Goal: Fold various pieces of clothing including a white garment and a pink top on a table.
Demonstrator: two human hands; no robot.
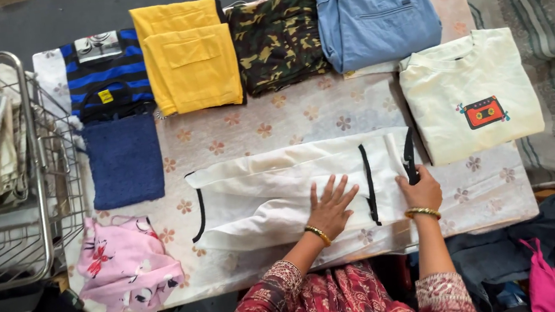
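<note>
A home laundry spot: folded clothes [276, 40] on table [505, 200], wire basket [8, 173].

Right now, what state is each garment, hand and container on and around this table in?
White garment: spread flat, partly folded, black trim showing.
Left hand: open, palm pressed on the white garment.
Right hand: gripping the white garment's black-trimmed edge.
Cream T-shirt: folded, print up.
Blue shorts: folded.
Camouflage garment: folded.
Yellow garment: folded.
Striped shirt: folded.
Navy cloth: folded flat.
Pink garment: loosely bunched.
Wire basket: holding pale clothes.
</note>
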